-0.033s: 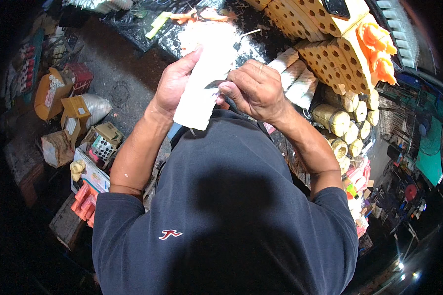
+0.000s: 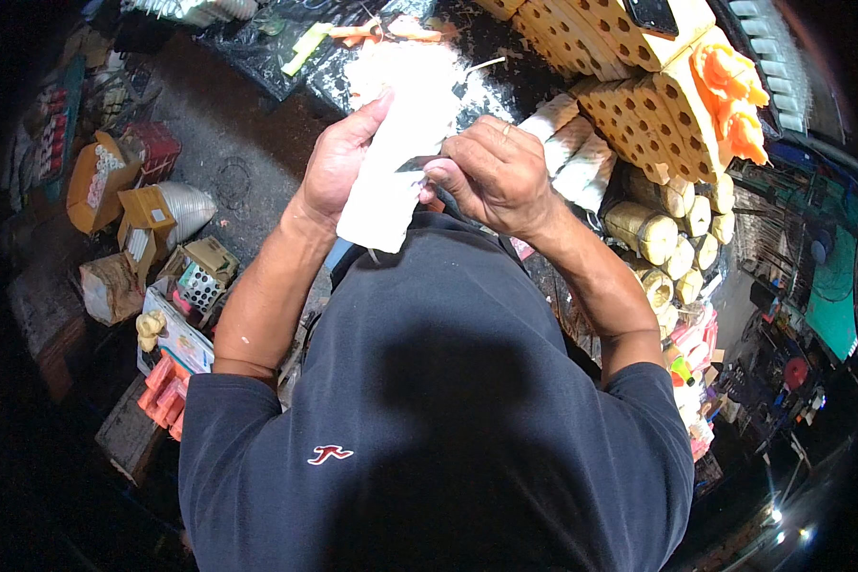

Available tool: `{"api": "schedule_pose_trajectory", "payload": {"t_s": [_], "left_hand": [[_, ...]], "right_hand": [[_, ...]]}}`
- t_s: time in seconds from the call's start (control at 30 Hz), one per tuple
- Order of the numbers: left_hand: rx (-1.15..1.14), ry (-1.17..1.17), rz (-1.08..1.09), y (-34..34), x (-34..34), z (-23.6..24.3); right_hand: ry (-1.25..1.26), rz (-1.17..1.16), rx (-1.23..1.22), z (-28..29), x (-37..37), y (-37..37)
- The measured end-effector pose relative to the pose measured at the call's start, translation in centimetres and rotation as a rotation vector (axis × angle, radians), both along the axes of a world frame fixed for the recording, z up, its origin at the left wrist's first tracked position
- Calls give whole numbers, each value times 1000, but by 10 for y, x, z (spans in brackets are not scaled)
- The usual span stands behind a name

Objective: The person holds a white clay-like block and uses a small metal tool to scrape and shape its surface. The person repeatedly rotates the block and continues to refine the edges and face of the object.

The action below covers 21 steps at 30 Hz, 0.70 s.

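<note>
A long, thick white block (image 2: 377,205), looking like wax and overexposed at its far end, is held slanting in front of my chest. My left hand (image 2: 341,157) grips it from the left side, thumb laid along its edge and the other fingers hidden behind. Against the block's right side rests a small knife (image 2: 413,165), its short dark blade touching the white surface. My right hand (image 2: 494,176) is closed around the knife, thumb and curled fingers pinching it close to the blade. A thin dark stub pokes out of the block's near end.
Yellow blocks full of holes (image 2: 643,114) are stacked at the far right, with orange wax-like lumps (image 2: 731,100) beside them. Pale cylinders (image 2: 642,232) lie piled below. Green and orange strips (image 2: 307,48) sit on the far worktop. Cardboard boxes (image 2: 100,181) stand at left.
</note>
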<state>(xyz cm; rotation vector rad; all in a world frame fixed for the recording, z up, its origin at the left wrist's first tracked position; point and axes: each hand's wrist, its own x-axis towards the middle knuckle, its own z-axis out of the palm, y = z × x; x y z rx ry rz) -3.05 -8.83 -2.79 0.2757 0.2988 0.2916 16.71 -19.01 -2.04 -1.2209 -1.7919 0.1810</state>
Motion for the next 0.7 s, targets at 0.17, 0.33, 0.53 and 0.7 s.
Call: {"api": "schedule_pose_trajectory", "payload": {"t_s": [0.17,0.33,0.53,0.7], "left_hand": [[-35,39,6,-2,3,4],[-4,49,-2,5,3,-5],[49,130,9,10,1,-5],[132,153,20,9,-2,-12]], "right_hand": [[9,-4,8,-4,2,1],[-77,35,39,-4,10,11],[-111,103,-62,-2,14,11],[165,191,-293,-6,11,8]]}}
